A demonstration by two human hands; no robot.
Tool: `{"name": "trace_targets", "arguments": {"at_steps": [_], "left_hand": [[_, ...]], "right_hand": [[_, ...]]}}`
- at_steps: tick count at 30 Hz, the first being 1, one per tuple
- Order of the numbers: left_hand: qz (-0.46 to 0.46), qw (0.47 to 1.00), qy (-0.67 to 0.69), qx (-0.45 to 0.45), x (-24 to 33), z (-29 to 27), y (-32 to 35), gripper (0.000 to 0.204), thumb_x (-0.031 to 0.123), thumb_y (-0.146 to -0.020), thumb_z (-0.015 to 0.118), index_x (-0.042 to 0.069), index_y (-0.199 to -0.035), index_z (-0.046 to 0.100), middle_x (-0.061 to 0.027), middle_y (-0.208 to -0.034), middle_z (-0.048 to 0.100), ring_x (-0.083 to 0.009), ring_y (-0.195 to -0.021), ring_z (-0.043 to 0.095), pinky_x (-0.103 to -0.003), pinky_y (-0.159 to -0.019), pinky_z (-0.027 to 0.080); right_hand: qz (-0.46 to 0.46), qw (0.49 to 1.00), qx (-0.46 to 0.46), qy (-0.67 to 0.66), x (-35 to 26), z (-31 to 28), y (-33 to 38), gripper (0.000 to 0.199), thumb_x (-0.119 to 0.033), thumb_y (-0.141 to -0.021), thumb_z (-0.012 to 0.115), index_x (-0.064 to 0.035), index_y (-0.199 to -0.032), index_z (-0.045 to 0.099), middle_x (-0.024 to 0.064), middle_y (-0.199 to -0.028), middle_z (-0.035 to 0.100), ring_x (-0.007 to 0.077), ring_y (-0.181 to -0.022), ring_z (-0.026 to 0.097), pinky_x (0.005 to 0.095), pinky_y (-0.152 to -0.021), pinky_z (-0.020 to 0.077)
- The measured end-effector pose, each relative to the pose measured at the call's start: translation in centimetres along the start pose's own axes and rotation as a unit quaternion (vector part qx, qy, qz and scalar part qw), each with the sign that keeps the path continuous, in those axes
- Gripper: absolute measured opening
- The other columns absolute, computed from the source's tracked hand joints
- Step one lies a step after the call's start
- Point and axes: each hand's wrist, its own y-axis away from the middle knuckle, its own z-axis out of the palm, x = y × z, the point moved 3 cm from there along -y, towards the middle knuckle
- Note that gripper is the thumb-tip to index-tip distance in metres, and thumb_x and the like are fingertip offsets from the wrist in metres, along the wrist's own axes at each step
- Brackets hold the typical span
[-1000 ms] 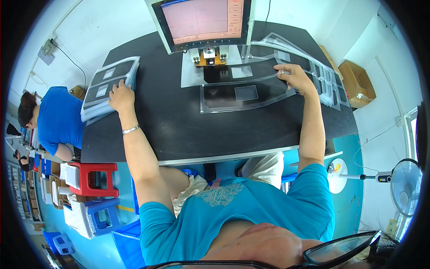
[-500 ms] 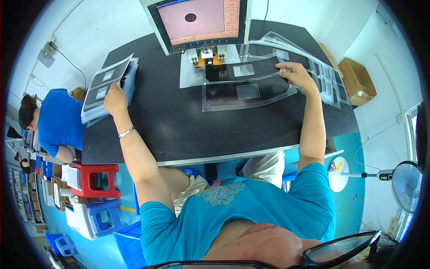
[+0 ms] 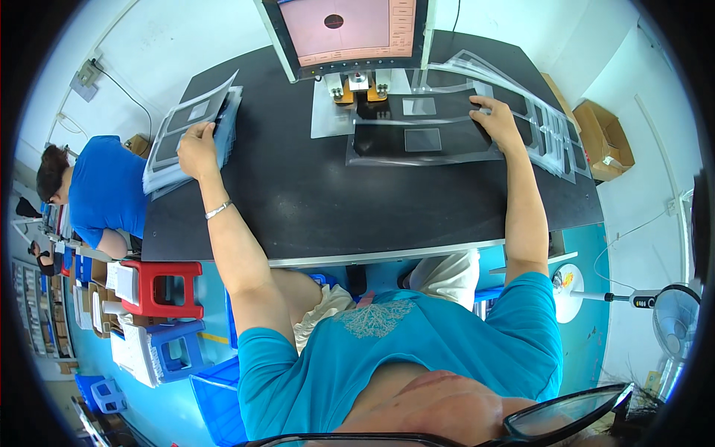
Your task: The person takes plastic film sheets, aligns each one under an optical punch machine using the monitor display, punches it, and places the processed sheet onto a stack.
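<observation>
My left hand (image 3: pixel 197 151) pinches the near right edge of the top sheet on a stack of film sheets (image 3: pixel 167 167) at the left of the black table. That sheet's far corner lifts off the stack. My right hand (image 3: pixel 497 127) is curled at the right end of a dark film sheet (image 3: pixel 387 108), its thumb and forefinger at the film. This sheet reaches leftward to a small metal stage (image 3: pixel 357 82) under the monitor. Nearer me lies another dark film sheet (image 3: pixel 387 145) with a clear rectangular window. The contact under my right fingers is partly hidden.
A monitor (image 3: pixel 350 33) showing a black dot stands over the stage. More film sheets (image 3: pixel 547 141) lie fanned on the right, beside a cardboard box (image 3: pixel 603 141). A person in blue (image 3: pixel 108 186) sits at the left. A red stool (image 3: pixel 164 290) and a fan (image 3: pixel 674 320) stand lower down.
The two middle film sheets were bowed and now lie straighter; the nearer one has shifted away from me. My left fingers have moved slightly along the stack's edge. The whole view has shifted slightly.
</observation>
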Motion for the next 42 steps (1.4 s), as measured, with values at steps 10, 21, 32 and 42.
{"name": "trace_targets", "arguments": {"at_steps": [10,21,32,42], "left_hand": [[0.104,0.987,0.018,-0.121,0.3,1.5,0.2,0.026,0.026,-0.082,0.079,0.020,-0.108,0.077,-0.0066,-0.105,0.074,-0.0275,-0.097,0.070,-0.041,-0.083,0.054],[0.178,0.972,-0.063,-0.137,0.1,1.4,1.3,0.046,0.023,-0.081,0.079,0.014,-0.125,0.068,-0.0117,-0.129,0.065,-0.0327,-0.119,0.062,-0.044,-0.098,0.051],[0.167,0.970,-0.045,-0.170,0.2,1.0,1.0,0.038,0.016,-0.088,0.068,0.014,-0.127,0.067,-0.0121,-0.127,0.067,-0.0339,-0.117,0.063,-0.043,-0.099,0.049],[0.241,0.943,0.039,-0.228,-1.7,0.6,0.7,0.052,-0.001,-0.077,0.076,0.012,-0.126,0.066,-0.0117,-0.131,0.065,-0.0322,-0.122,0.060,-0.041,-0.100,0.049]], "right_hand": [[0.001,0.996,0.073,0.049,0.3,0.3,-0.3,0.044,-0.019,-0.083,0.071,-0.0066,-0.125,0.070,0.0193,-0.121,0.070,0.0326,-0.114,0.066,0.0385,-0.100,0.0487],[0.007,0.998,0.058,0.006,0.7,0.1,-0.5,0.044,-0.018,-0.084,0.072,-0.0059,-0.126,0.068,0.0205,-0.122,0.069,0.0321,-0.118,0.064,0.0384,-0.101,0.0478],[0.002,0.983,0.178,0.047,2.1,0.1,-0.9,0.045,-0.016,-0.084,0.071,-0.0041,-0.127,0.068,0.0147,-0.125,0.069,0.0275,-0.117,0.065,0.0343,-0.100,0.0470],[-0.009,0.970,0.229,0.075,2.1,0.8,-1.0,0.046,-0.020,-0.083,0.067,-0.0055,-0.126,0.068,0.0190,-0.124,0.069,0.0344,-0.117,0.064,0.0394,-0.102,0.0474]]}}
